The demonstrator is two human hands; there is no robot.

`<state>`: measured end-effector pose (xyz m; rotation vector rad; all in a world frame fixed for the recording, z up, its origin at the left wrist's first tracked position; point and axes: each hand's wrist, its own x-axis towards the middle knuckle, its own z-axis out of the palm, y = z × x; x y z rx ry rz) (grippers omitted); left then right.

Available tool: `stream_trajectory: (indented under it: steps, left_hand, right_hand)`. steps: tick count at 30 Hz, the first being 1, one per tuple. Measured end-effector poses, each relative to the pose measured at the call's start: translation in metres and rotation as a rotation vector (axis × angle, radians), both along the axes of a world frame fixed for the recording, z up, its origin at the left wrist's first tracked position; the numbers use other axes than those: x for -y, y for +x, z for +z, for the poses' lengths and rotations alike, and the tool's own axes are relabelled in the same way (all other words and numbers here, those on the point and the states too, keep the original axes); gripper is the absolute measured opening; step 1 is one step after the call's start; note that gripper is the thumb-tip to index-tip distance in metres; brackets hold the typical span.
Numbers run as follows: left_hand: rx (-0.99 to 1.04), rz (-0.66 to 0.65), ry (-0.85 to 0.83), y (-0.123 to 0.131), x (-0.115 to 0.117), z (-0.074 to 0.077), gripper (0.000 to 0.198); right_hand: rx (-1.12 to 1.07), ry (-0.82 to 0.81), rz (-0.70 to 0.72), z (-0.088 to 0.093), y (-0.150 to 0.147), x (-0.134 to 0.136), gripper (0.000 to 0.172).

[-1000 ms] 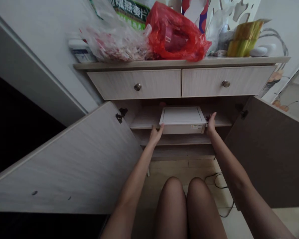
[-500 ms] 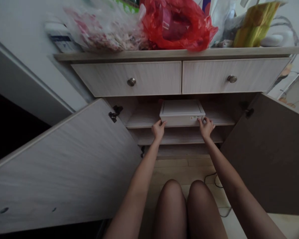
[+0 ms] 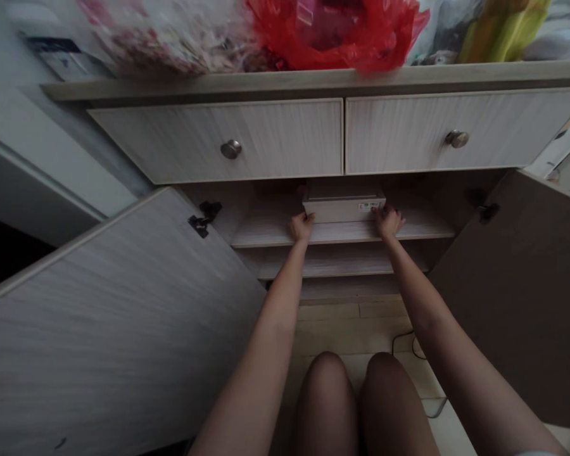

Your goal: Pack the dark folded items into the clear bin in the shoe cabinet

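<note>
A white shoebox-like box (image 3: pixel 335 210) with a small label at its front right corner lies on the upper shelf (image 3: pixel 266 234) of the cabinet. My left hand (image 3: pixel 301 226) grips the box's front left corner, fingers curled at its edge. At the opposite corner, beside the label, my right hand (image 3: pixel 388 221) holds the box with thumb on the front and fingers along the side. The back of the box is in shadow under the drawers.
Both cabinet doors stand open, the left door (image 3: pixel 137 329) and the right door (image 3: pixel 517 297) flanking my arms. Two drawers with round knobs (image 3: pixel 231 149) are above. A red plastic bag (image 3: pixel 342 38) and other bags sit on top. A cable (image 3: pixel 401 335) lies on the floor.
The box has slid deeper into the shelf, with both hands moving along on its corners. The view has come closer to the cabinet.
</note>
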<state>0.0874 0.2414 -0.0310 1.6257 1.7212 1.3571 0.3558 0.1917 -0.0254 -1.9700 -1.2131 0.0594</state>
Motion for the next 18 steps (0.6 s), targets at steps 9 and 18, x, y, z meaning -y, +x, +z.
stream_trajectory:
  steps: [9, 18]
  left_hand:
    - [-0.123, 0.046, -0.040, -0.002, -0.024, 0.002, 0.024]
    - [-0.101, 0.055, -0.034, -0.002, -0.040, -0.002, 0.025]
  right_hand:
    - [0.070, -0.037, -0.015, 0.004, 0.003, -0.022, 0.040]
    - [0.084, -0.067, -0.013, 0.010, 0.004, -0.035, 0.041]
